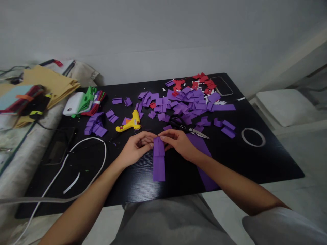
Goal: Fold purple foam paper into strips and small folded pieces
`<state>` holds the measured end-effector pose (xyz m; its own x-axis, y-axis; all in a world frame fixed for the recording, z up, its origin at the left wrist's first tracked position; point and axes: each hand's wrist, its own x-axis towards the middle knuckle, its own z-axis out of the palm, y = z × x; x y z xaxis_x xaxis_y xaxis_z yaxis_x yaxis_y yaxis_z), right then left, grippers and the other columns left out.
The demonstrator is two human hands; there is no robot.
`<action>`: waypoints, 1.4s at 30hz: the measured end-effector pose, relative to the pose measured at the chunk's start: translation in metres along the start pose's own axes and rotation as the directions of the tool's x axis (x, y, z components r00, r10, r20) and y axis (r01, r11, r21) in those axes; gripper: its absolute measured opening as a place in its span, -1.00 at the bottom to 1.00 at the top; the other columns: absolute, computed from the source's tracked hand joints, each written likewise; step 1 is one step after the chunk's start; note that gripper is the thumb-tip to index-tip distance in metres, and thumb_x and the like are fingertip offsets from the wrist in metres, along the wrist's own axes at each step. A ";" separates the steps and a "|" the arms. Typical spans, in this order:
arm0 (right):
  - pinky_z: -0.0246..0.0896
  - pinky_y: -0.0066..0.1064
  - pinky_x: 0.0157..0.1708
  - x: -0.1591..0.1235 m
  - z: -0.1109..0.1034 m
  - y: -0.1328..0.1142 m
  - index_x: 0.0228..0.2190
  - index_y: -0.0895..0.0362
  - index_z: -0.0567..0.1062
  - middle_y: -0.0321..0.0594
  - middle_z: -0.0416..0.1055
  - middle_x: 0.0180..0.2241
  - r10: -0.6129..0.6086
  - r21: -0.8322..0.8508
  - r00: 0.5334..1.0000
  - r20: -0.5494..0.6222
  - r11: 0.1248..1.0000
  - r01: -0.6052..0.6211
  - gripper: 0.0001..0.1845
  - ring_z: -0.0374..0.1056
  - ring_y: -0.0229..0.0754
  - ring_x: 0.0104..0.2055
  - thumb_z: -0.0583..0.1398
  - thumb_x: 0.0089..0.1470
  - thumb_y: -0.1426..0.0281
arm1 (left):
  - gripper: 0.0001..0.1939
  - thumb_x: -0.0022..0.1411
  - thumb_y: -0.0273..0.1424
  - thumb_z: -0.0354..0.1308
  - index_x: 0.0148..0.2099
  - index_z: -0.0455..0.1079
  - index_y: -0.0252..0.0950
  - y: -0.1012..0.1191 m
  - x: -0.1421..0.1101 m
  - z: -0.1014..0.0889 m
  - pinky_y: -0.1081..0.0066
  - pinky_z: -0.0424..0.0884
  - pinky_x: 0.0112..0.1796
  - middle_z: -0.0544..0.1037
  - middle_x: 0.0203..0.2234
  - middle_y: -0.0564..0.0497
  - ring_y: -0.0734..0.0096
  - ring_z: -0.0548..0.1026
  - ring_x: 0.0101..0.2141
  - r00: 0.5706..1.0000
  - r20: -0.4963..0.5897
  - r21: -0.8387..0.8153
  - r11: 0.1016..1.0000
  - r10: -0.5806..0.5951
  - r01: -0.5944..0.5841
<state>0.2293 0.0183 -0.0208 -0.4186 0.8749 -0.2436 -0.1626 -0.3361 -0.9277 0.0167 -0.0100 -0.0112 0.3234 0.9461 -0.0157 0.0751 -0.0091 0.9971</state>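
A purple strip (158, 168), folded over at its far end, lies on the black table in front of me. My left hand (136, 147) pinches the strip's far left corner between thumb and fingers. At the far right corner, my right hand (180, 141) grips the same strip, its thumb and index finger meeting near the fold. Just beyond my right hand lie scissors (195, 132) with black handles, partly over purple pieces. A yellow glue gun (129, 122) rests beyond my left hand. Under my right forearm a long purple sheet (201, 156) reaches the table's near edge.
Many folded purple pieces (187, 98) are heaped at the back, with red pieces (204, 81) behind. A white cable (105, 153) loops at left, near a dark phone-like slab (58, 146). A white ring (252, 137) lies at right. Folded coloured sheets (89, 100) lie back left.
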 end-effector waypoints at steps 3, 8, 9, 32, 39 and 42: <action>0.47 -0.44 -0.41 0.000 0.000 -0.001 -0.32 0.12 0.68 -0.29 0.56 -0.39 0.024 0.015 1.000 -0.020 1.000 -0.024 -0.82 0.47 -0.24 -0.36 0.37 -0.03 0.35 | -0.74 0.25 -0.39 0.34 -0.02 0.55 -0.30 -0.001 0.000 0.000 0.41 0.52 -0.16 0.66 -0.28 -0.04 0.38 0.61 -0.26 1.000 -0.014 -0.003 1.000 -0.023 0.023; 0.42 -0.42 -0.31 0.000 -0.001 0.000 -0.32 0.12 0.71 -0.30 0.58 -0.42 0.073 0.077 0.997 0.007 0.994 -0.074 -0.73 0.44 -0.27 -0.39 0.28 -0.14 0.45 | -0.73 0.23 -0.31 0.38 -0.04 0.56 -0.29 0.001 0.001 0.002 0.40 0.54 -0.18 0.65 -0.33 -0.01 0.41 0.60 -0.31 0.997 -0.078 0.001 1.000 -0.011 0.011; 0.41 -0.42 -0.29 0.000 -0.001 0.000 -0.32 0.12 0.71 -0.30 0.58 -0.42 0.074 0.082 0.997 0.020 0.994 -0.076 -0.73 0.45 -0.27 -0.38 0.29 -0.14 0.45 | -0.73 0.23 -0.30 0.38 -0.05 0.57 -0.28 0.002 0.001 0.003 0.40 0.54 -0.19 0.65 -0.34 0.00 0.41 0.59 -0.32 0.996 -0.089 0.006 1.000 -0.007 0.008; 0.46 -0.34 -0.25 -0.003 0.002 0.010 -0.38 0.12 0.62 -0.27 0.58 -0.39 -0.183 -0.214 0.983 -0.012 0.961 0.176 -0.78 0.49 -0.19 -0.33 0.42 0.00 0.23 | -0.66 0.33 -0.09 0.24 -0.22 0.49 -0.30 -0.002 0.003 0.006 0.39 0.50 -0.34 0.58 -0.51 0.04 0.38 0.55 -0.48 0.992 -0.110 -0.028 0.998 -0.057 0.054; 0.53 -0.33 -0.33 0.000 0.002 0.006 -0.39 0.13 0.63 -0.29 0.56 -0.45 -0.102 -0.109 0.994 -0.049 0.989 0.097 -0.70 0.49 -0.21 -0.41 0.44 -0.04 0.15 | -0.76 0.25 -0.21 0.30 -0.21 0.47 -0.29 -0.001 0.002 0.007 0.38 0.51 -0.33 0.56 -0.51 0.06 0.39 0.54 -0.48 0.994 -0.099 -0.063 0.997 -0.046 0.040; 0.54 -0.32 -0.34 -0.001 0.003 0.005 -0.40 0.14 0.63 -0.29 0.55 -0.47 -0.088 -0.106 0.996 -0.029 0.991 0.084 -0.66 0.49 -0.21 -0.43 0.44 -0.04 0.11 | -0.79 0.22 -0.25 0.33 -0.21 0.46 -0.28 -0.003 0.002 0.010 0.43 0.46 -0.36 0.52 -0.53 0.11 0.45 0.50 -0.49 0.992 -0.122 -0.017 0.999 -0.036 0.035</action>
<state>0.2260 0.0146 -0.0246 -0.3761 0.9110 -0.1692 -0.1022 -0.2223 -0.9696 0.0263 -0.0110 -0.0152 0.2028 0.9783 -0.0428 0.0700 0.0292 0.9971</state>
